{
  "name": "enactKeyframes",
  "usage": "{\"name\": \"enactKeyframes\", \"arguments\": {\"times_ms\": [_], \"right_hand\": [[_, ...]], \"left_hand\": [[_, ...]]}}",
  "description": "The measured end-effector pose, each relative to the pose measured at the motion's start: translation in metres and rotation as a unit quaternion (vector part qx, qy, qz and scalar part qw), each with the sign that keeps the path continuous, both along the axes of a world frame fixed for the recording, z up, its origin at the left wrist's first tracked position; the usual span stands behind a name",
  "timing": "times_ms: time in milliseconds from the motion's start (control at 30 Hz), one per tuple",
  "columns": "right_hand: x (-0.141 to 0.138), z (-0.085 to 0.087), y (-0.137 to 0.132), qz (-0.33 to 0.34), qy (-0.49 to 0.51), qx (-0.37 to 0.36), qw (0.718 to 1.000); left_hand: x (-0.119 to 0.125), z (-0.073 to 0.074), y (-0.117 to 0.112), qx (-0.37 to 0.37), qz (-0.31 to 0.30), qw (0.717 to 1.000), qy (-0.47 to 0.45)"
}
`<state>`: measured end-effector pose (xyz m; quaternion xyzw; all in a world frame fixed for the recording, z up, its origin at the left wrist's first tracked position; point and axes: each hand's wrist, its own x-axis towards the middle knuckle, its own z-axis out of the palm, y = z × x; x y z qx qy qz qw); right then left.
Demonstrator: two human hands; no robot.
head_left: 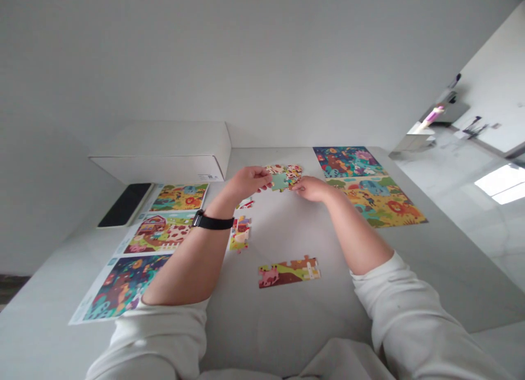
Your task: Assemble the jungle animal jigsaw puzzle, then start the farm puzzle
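Left hand [248, 183] pinched pale teal cardboard jigsaw piece [280, 181] at its edge; right hand [314, 188] had fingers pressed together against joined multicoloured cardboard puzzle pieces [287, 173], grip unclear.

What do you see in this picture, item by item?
table: 1, white, under everything
box: 1, white, far left
phone: 1, black, beside box
left sheet: 1, multicoloured, left side
right sheet: 1, multicoloured, far right
puzzle strip: 1, pink, green and orange, mid-table
loose pieces: several, multicoloured, mid-table
teal piece: 1, teal, in left hand
puzzle chunk: 1, multicoloured, in right hand
watch: 1, black, left wrist
sleeves: 2, white, both arms
left hand: 1, raised, far centre
right hand: 1, raised, far centre
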<state>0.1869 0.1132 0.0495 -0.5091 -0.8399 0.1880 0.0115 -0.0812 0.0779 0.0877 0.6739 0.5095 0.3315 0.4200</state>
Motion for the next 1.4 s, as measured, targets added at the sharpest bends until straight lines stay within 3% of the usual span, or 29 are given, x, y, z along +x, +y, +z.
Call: {"name": "enactKeyframes", "arguments": {"times_ms": [100,233,333,433,600,767,900,1067,1200,1400], "right_hand": [[-0.003,0.006,-0.004,-0.018,0.010,0.012,1.000],[-0.009,0.026,-0.011,-0.068,0.073,0.043,0.994],[-0.016,0.034,-0.016,-0.045,0.182,-0.004,0.982],[-0.021,0.031,-0.016,-0.022,0.224,-0.055,0.973],[-0.009,0.026,-0.009,-0.065,0.165,-0.064,0.982],[0.009,0.025,-0.004,-0.056,0.092,-0.132,0.985],[0.008,0.015,-0.001,-0.057,0.055,-0.115,0.990],[0.002,0.006,0.001,-0.072,0.010,-0.083,0.994],[-0.003,0.007,-0.002,-0.085,-0.031,-0.044,0.995],[-0.012,0.012,-0.012,-0.081,-0.058,-0.020,0.995]], "left_hand": [[0.001,-0.008,0.003,0.008,-0.021,0.999,0.030],[0.002,-0.013,0.004,0.012,-0.021,0.998,0.053],[0.006,-0.013,0.001,0.017,-0.013,0.997,0.068],[0.011,-0.010,-0.003,0.015,-0.024,0.996,0.084],[0.014,-0.004,-0.007,0.010,-0.018,0.993,0.114],[0.000,-0.009,0.005,0.015,0.017,0.998,0.053],[-0.020,-0.012,0.015,0.027,0.048,0.997,0.045],[-0.042,-0.004,0.017,0.070,0.116,0.981,0.139],[-0.051,0.000,0.016,0.093,0.151,0.963,0.204],[-0.056,0.000,0.015,0.106,0.163,0.956,0.219]]}}
